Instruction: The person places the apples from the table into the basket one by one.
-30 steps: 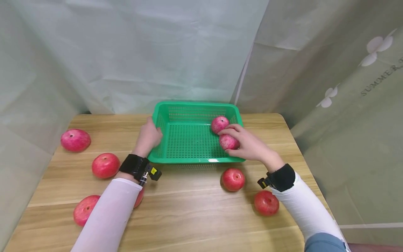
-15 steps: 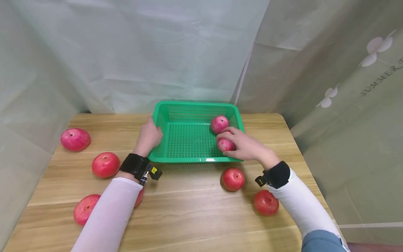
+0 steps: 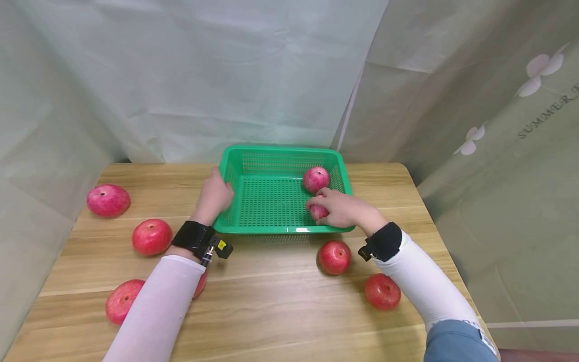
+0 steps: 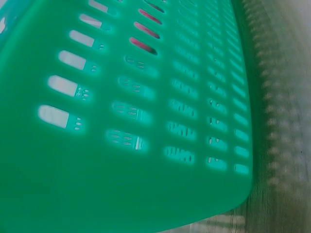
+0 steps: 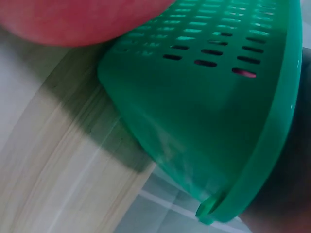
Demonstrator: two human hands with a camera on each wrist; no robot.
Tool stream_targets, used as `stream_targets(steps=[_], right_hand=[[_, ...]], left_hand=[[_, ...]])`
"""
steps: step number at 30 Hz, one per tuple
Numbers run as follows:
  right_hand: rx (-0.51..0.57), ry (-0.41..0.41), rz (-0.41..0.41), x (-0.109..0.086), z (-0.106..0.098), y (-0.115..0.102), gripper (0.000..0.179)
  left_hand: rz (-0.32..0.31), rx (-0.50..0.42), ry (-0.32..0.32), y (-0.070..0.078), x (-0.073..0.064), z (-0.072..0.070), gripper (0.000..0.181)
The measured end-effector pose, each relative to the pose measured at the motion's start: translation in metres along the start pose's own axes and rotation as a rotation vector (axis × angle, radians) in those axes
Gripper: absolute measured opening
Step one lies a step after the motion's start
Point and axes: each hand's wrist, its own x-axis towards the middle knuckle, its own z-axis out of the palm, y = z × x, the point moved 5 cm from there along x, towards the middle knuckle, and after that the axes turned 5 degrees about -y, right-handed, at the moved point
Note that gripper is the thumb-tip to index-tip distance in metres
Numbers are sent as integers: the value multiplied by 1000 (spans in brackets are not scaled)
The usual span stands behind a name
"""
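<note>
A green plastic basket stands at the back of the table. My left hand grips its left rim, and the basket's slotted wall fills the left wrist view. My right hand reaches over the right rim and holds a pinkish-red apple low in the basket's front right part, fingers and thumb around it. Just behind it lies a second speckled apple. In the right wrist view the right hand is hidden behind the basket wall.
On the table in front of the basket are a red apple and, further right, another apple. To the left lie several more: a pink apple, a red one, and others partly behind the left sleeve. Pale curtains surround the table.
My right hand has moved slightly left and nearer the front wall with the apple, bringing it lower in the basket. The left hand and the basket have stayed in place.
</note>
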Motion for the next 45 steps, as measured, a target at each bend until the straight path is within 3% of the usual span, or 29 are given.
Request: stream_targets(steps=[8,31,45], right_hand=[[-9,0,-29,6,1,-2,34],[-8,-127,49,11,6,-1,50],[-14,-128,73,10,7,0,62]], left_hand=[[3,2,3,0,-1,-1,66],[-13,-2,-2,-4,1,1,66],[-4,-16,2,-2,-1,-1,65]])
